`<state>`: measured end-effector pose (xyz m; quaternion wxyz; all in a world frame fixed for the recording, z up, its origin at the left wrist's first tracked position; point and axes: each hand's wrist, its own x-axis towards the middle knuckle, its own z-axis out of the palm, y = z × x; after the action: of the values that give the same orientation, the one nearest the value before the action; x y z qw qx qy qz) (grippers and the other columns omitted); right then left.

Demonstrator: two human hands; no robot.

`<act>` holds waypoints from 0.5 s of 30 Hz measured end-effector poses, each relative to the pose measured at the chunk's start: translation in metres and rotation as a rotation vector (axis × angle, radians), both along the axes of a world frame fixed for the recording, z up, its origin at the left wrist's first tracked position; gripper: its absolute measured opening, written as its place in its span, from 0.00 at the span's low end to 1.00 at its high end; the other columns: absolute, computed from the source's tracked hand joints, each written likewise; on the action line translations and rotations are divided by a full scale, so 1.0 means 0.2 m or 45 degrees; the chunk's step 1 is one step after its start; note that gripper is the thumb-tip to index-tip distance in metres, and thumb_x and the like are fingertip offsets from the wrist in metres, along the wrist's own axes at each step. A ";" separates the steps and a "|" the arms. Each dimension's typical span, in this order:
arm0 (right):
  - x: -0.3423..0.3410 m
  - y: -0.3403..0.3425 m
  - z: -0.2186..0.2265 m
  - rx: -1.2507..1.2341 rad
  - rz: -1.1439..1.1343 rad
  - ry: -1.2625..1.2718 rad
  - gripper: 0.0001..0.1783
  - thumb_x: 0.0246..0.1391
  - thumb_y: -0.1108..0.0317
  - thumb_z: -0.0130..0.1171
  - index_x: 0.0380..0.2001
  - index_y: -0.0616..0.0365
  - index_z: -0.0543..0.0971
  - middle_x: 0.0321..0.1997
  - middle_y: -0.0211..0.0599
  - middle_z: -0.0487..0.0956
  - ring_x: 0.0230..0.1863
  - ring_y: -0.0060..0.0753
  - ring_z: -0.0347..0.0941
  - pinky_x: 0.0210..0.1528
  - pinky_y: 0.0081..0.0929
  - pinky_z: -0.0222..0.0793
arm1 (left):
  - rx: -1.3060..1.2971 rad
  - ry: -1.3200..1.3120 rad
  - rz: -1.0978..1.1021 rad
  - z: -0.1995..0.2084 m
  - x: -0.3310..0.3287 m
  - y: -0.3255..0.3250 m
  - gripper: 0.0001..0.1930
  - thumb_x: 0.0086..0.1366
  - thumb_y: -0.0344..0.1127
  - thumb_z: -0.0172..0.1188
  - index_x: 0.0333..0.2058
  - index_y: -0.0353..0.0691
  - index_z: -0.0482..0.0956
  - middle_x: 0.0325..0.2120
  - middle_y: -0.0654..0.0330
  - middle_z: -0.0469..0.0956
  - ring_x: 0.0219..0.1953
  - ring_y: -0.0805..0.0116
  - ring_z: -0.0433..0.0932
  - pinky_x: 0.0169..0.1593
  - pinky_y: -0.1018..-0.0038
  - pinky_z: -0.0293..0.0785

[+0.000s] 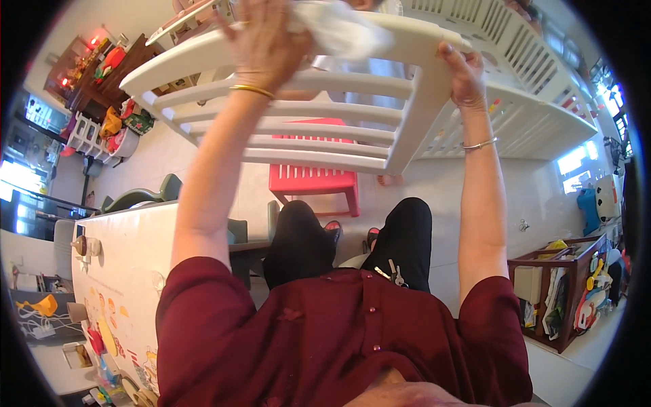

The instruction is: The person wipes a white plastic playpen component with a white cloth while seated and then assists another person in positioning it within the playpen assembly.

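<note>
Right fingers [447, 53] grip white slatted panel [422, 102] at my right; left fingers [261, 10] blurred at white cloth [342, 30], can't tell grip. Panel's ahead of me, long axis left-right, above pale floor [461, 224]; wooden cabinet [125, 64] far left.

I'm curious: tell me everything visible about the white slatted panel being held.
The panel looks plastic: a broad white frame with long slats. The red stool shows through its gaps; the panel's tilt is unclear. The right grip holds its top right corner; the left grip is at the top rail with a white cloth.
</note>
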<state>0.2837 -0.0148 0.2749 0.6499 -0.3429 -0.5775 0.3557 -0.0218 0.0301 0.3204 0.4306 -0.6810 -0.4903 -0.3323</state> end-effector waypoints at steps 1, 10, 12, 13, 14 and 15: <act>-0.02 -0.02 0.02 -0.007 -0.049 -0.023 0.18 0.47 0.59 0.66 0.34 0.64 0.78 0.31 0.31 0.78 0.29 0.19 0.72 0.31 0.18 0.67 | 0.020 -0.069 -0.164 0.00 -0.18 0.10 0.30 0.57 0.48 0.53 0.58 0.47 0.64 0.63 0.53 0.55 0.67 0.56 0.48 0.64 0.44 0.30; -0.11 -0.04 0.05 0.058 -0.065 0.053 0.17 0.47 0.58 0.66 0.30 0.63 0.81 0.24 0.25 0.77 0.24 0.15 0.68 0.27 0.14 0.63 | -0.639 -0.305 0.371 0.09 -1.71 0.59 0.24 0.62 0.56 0.42 0.50 0.51 0.74 0.47 0.56 0.75 0.53 0.59 0.70 0.60 0.50 0.53; -0.04 -0.07 0.01 0.036 -0.165 0.063 0.17 0.46 0.58 0.66 0.30 0.63 0.81 0.24 0.25 0.76 0.23 0.15 0.68 0.26 0.14 0.62 | -0.728 -0.240 0.313 0.11 -1.37 0.60 0.27 0.62 0.57 0.43 0.52 0.48 0.72 0.49 0.55 0.74 0.55 0.59 0.70 0.57 0.57 0.60; -0.05 -0.07 0.02 0.038 -0.158 0.064 0.17 0.46 0.58 0.66 0.30 0.63 0.81 0.24 0.25 0.76 0.23 0.15 0.68 0.26 0.14 0.62 | -0.879 -0.245 0.265 0.20 -1.37 0.58 0.25 0.63 0.56 0.41 0.54 0.52 0.70 0.50 0.55 0.74 0.54 0.60 0.71 0.54 0.65 0.65; -0.08 -0.03 0.04 0.065 -0.113 0.055 0.18 0.47 0.57 0.66 0.31 0.63 0.80 0.26 0.26 0.77 0.25 0.16 0.69 0.27 0.15 0.64 | -0.886 -0.228 -0.040 0.21 -1.40 0.59 0.25 0.64 0.56 0.39 0.53 0.52 0.71 0.48 0.53 0.74 0.52 0.57 0.72 0.52 0.66 0.66; -0.10 0.00 0.05 0.090 -0.077 0.043 0.18 0.47 0.56 0.66 0.32 0.62 0.79 0.28 0.27 0.77 0.27 0.18 0.71 0.28 0.16 0.65 | -0.886 -0.206 -0.353 0.22 -1.40 0.62 0.25 0.65 0.56 0.37 0.52 0.52 0.72 0.46 0.52 0.75 0.50 0.55 0.73 0.51 0.67 0.68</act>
<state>0.2645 -0.0147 0.2856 0.6817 -0.3311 -0.5680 0.3210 -0.3026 0.1548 0.3644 0.0847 -0.8179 -0.5095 -0.2536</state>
